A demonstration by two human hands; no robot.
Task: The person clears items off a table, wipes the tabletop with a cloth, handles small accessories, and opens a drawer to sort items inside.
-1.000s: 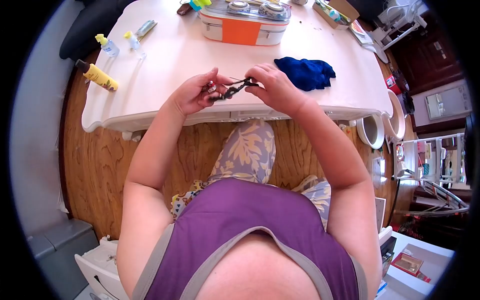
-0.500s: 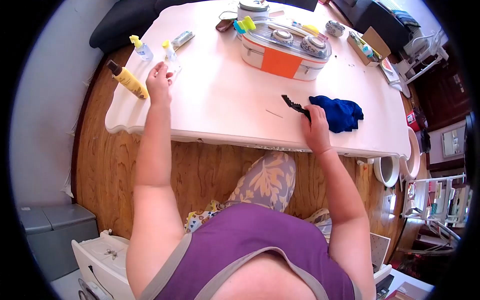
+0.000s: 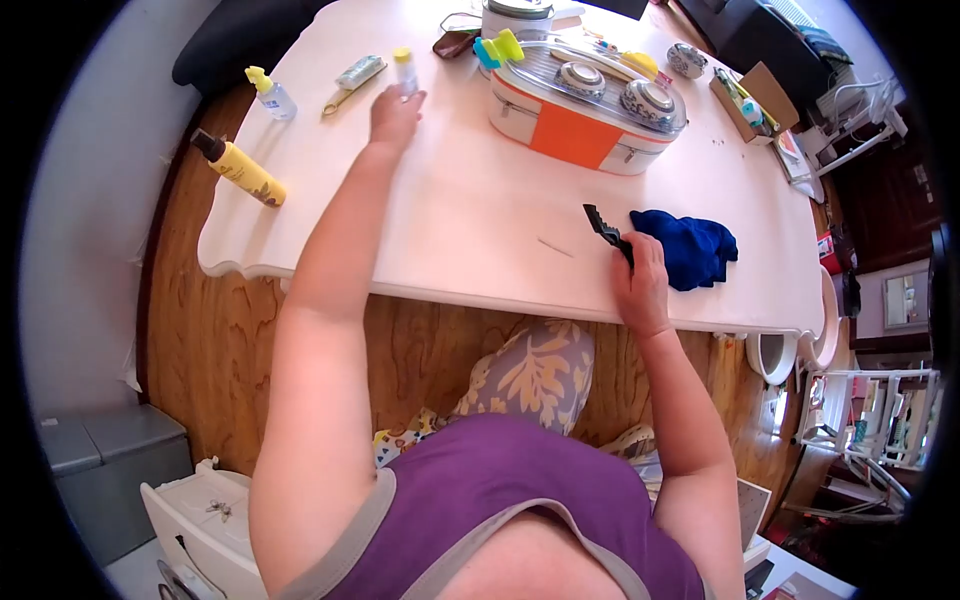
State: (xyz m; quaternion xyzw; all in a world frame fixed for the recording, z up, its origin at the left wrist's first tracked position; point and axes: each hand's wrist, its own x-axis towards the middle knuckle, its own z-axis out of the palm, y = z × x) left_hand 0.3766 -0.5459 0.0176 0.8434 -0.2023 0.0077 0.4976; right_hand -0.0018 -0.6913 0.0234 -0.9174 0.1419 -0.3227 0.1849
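My left hand (image 3: pixel 397 118) is round the lower part of a small clear bottle with a yellow cap (image 3: pixel 404 70), upright over the white table (image 3: pixel 470 220). Near the front edge, my right hand (image 3: pixel 642 283) is closed on a black toothed clip or comb (image 3: pixel 606 230), whose end points up and left. A crumpled dark blue cloth (image 3: pixel 685 248) lies just right of that hand. Between the hands, a thin dark strand (image 3: pixel 555 247) rests on the tabletop.
A yellow spray bottle (image 3: pixel 240 170) and a clear pump bottle (image 3: pixel 270 95) stand at the left, near a small tube (image 3: pixel 360 72). Behind the hands sits an orange and white case (image 3: pixel 575 130) with round lidded pieces on top. An open box (image 3: pixel 750 105) is at the back right.
My hands have moved apart from the black item, which stays in my right hand. My left hand has reached left and forward, and the yellow-capped bottle has shifted right with it.
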